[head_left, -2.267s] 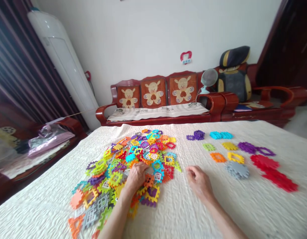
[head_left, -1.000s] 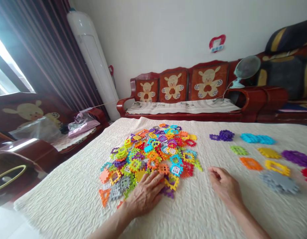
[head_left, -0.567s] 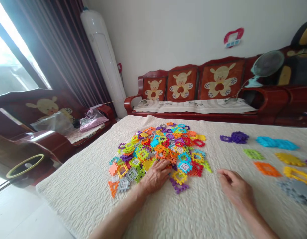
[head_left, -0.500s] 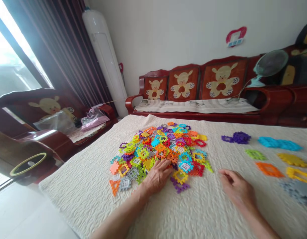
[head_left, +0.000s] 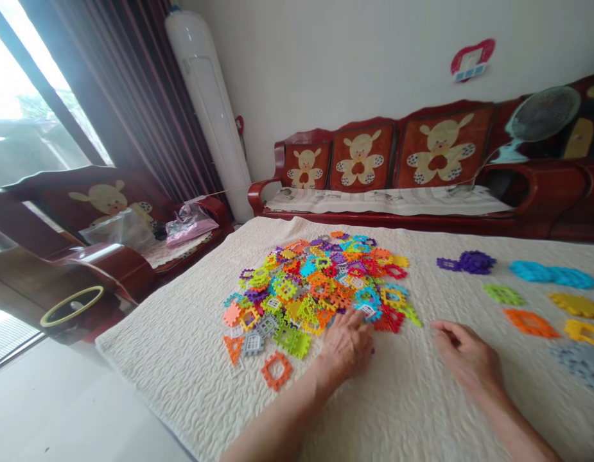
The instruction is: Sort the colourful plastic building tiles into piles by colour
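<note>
A heap of flat, toothed plastic tiles in many colours [head_left: 320,289] lies on a cream quilted cover [head_left: 191,359]. My left hand [head_left: 345,344] rests palm down at the heap's near right edge, fingers curled over tiles I cannot make out. An orange frame tile [head_left: 276,370] lies alone just left of that hand. My right hand [head_left: 467,361] lies on the bare quilt to the right, fingers loosely curled with nothing visible in them. Sorted tiles sit further right: purple [head_left: 470,262], blue [head_left: 551,274], green [head_left: 505,294], orange [head_left: 530,323], yellow [head_left: 576,305] and grey [head_left: 583,360].
A red wooden bench with bear cushions [head_left: 397,167] stands behind the quilted surface, a small fan [head_left: 537,122] at its right end. A white standing air conditioner [head_left: 210,109] and dark curtains are at the left, with a wooden armchair [head_left: 85,256] holding plastic bags.
The view has swung left, pushing the sorted piles toward the right edge. My left hand slid right along the heap's near edge. An orange frame tile now lies apart from the heap.
</note>
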A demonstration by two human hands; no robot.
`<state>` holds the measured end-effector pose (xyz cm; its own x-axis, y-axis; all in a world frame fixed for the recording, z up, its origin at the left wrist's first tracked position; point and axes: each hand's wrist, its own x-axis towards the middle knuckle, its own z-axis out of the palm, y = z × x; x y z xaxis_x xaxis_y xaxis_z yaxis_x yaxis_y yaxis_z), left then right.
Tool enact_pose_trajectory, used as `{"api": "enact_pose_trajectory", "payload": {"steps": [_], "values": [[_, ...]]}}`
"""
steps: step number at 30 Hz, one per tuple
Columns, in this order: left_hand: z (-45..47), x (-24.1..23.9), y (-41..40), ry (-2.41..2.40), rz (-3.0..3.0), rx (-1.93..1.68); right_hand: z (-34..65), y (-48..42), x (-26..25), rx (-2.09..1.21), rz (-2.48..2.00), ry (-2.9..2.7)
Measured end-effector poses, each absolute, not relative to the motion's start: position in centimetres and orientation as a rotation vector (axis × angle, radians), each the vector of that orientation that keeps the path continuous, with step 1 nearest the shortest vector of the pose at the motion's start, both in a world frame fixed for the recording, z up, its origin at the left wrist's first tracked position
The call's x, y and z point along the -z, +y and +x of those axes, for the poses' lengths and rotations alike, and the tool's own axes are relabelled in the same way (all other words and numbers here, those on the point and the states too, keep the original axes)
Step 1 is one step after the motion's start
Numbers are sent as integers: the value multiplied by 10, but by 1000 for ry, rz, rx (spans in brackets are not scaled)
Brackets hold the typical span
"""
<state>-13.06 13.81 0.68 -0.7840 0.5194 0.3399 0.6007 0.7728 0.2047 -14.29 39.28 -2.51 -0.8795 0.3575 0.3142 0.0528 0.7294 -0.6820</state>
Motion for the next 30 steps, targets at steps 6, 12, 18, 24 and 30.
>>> {"api": "enact_pose_trajectory", "payload": {"steps": [6, 12, 18, 24, 30], "values": [[-136, 7, 140, -2686, -779, 583, -141, 393, 20, -987, -390, -2582], [-141, 5, 130, -2696, -683, 597, -140, 389, 12, -986, -486, -2644], [-139, 2, 126, -2703, -628, 622, -141, 388, 9, -960, -559, -2701], [-134, 6, 131, -2711, -876, 596, -142, 390, 12, -958, -569, -2689], [-142, 0, 123, -2765, -749, 560, -139, 389, 11, -975, -492, -2636]]}}
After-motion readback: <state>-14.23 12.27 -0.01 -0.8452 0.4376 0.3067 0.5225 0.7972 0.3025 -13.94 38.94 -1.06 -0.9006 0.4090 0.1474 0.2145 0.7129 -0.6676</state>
